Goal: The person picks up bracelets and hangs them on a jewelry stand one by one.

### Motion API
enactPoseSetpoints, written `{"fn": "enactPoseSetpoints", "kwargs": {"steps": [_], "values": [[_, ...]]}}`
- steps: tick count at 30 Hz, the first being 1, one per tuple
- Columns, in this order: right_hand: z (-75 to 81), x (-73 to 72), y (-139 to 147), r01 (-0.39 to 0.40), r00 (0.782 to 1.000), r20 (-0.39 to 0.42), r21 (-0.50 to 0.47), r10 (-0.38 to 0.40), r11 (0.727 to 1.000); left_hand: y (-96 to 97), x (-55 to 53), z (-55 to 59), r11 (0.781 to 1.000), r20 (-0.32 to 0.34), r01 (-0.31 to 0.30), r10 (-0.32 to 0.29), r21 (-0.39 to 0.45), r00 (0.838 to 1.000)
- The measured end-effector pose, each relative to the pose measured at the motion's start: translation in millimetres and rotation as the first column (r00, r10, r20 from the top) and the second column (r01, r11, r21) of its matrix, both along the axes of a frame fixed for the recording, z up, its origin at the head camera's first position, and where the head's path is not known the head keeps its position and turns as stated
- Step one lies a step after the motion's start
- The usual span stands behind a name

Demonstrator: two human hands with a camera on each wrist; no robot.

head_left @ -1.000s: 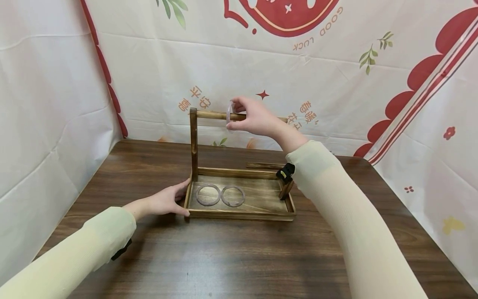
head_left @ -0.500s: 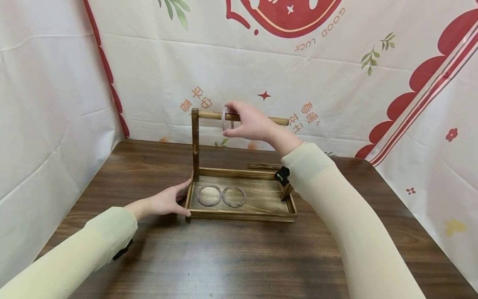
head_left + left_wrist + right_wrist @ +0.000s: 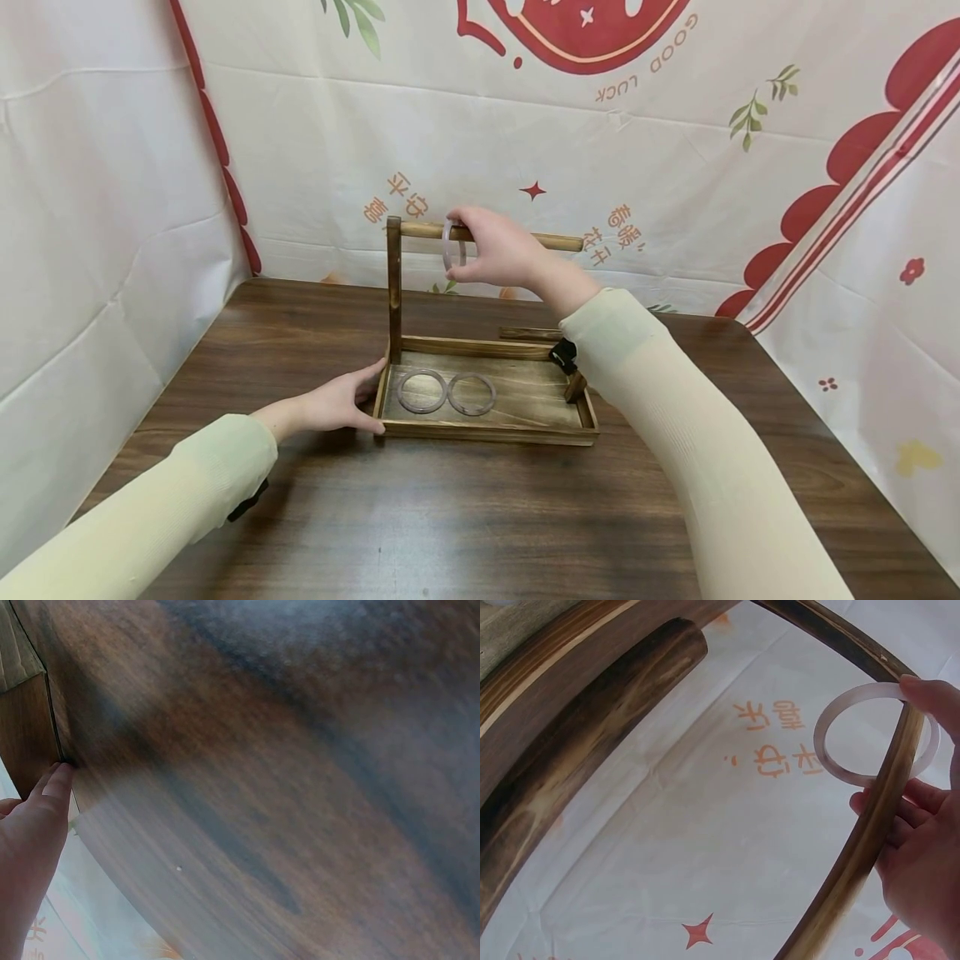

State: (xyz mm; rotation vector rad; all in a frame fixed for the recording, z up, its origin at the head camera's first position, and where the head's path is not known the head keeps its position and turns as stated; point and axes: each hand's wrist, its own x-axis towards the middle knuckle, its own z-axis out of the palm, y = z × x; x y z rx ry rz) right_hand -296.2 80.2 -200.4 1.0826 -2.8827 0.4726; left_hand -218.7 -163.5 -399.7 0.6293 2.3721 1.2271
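Observation:
My right hand [image 3: 498, 247] pinches a pale translucent bangle [image 3: 447, 243] between thumb and fingers. The bangle hangs upright around the horizontal wooden bar [image 3: 558, 242] of a stand, left of the bar's middle; in the right wrist view the bar passes through the ring [image 3: 826, 720]. At the left end of the wooden tray base [image 3: 480, 432], my left hand [image 3: 330, 404] touches the side, its thumb on the front corner and fingers toward the back. Two more bangles, a left one [image 3: 422, 410] and a right one [image 3: 472, 411], lie flat in the tray, side by side.
An upright post [image 3: 394, 292] joins the tray's left end to the bar, whose right end is free. A short wooden piece [image 3: 575, 388] stands at the tray's right end, and a wooden strip [image 3: 528, 333] lies behind the tray. Printed cloth [image 3: 315, 150] hangs behind the table [image 3: 480, 517].
My right hand has moved the bangle slightly left and down along the bar, from near the middle toward the post. My left hand stays against the tray's end.

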Motion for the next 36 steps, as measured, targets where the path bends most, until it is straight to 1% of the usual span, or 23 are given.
{"fn": "enactPoseSetpoints", "kwargs": {"steps": [10, 16, 20, 24, 30, 36], "values": [[-1.5, -1.1, -0.7, 0.017, 1.0, -0.006, 0.003, -0.017, 1.0, 0.2, -0.2, -0.4, 1.0, -0.009, -0.002, 0.002, 0.003, 1.0], [-1.0, -0.6, 0.1, 0.025, 0.999, -0.031, 0.019, -0.025, 0.999, 0.4, 0.0, -0.1, 1.0, -0.007, -0.002, 0.002, 0.006, 1.0], [-1.0, 2.4, 3.1, 0.059, 0.997, -0.059, 0.027, -0.057, 0.998, 0.5, 0.7, 0.6, 1.0, -0.001, -0.004, 0.004, 0.001, 1.0], [-2.2, 9.3, 8.4, 0.079, 0.993, -0.088, -0.012, -0.08, 0.997, 0.7, 1.4, 0.9, 1.0, 0.002, -0.006, 0.006, -0.001, 1.0], [-3.9, 20.6, 19.2, 0.039, 0.992, -0.115, -0.094, -0.05, 0.995, 0.8, 1.3, 1.5, 1.0, 0.009, -0.005, 0.005, 0.0, 1.0], [-6.3, 28.2, 28.0, -0.017, 0.991, -0.133, -0.127, 0.0, 0.992, 0.6, 1.4, 2.2, 1.0, 0.001, 0.001, -0.001, 0.002, 1.0]]}}
